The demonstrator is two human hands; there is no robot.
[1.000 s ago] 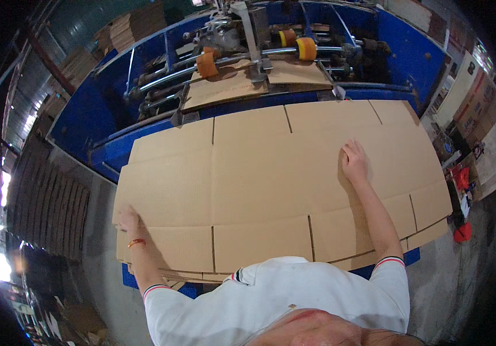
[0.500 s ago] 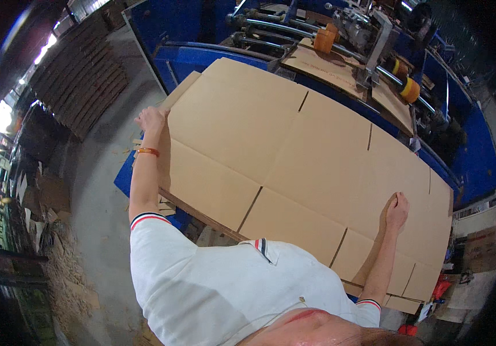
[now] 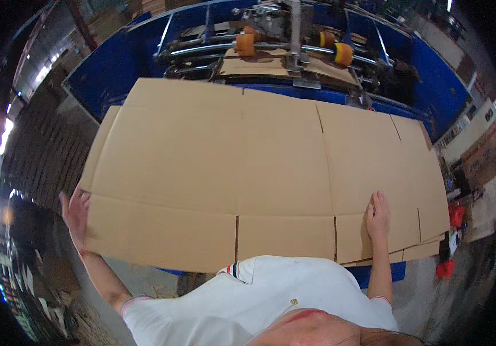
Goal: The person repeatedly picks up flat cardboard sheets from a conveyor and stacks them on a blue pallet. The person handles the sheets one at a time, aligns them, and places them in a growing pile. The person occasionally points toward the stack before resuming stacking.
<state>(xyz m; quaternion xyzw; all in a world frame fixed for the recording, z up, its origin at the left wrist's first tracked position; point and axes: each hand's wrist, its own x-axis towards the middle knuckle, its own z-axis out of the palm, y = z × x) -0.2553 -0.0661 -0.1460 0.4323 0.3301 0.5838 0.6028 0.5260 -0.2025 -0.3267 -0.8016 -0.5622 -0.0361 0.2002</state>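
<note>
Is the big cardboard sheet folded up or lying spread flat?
Spread flat. The cardboard sheet lies open, flaps and slots unfolded; the left hand grips its left edge, the right hand rests on top.

left hand (image 3: pixel 76 214): gripping at the sheet's left edge, fingers spreading upward, forearm stretching out to the lower left | right hand (image 3: pixel 378 214): lying flat, palm down, fingers pointing away, near the sheet's near right edge, arm reaching straight
</note>
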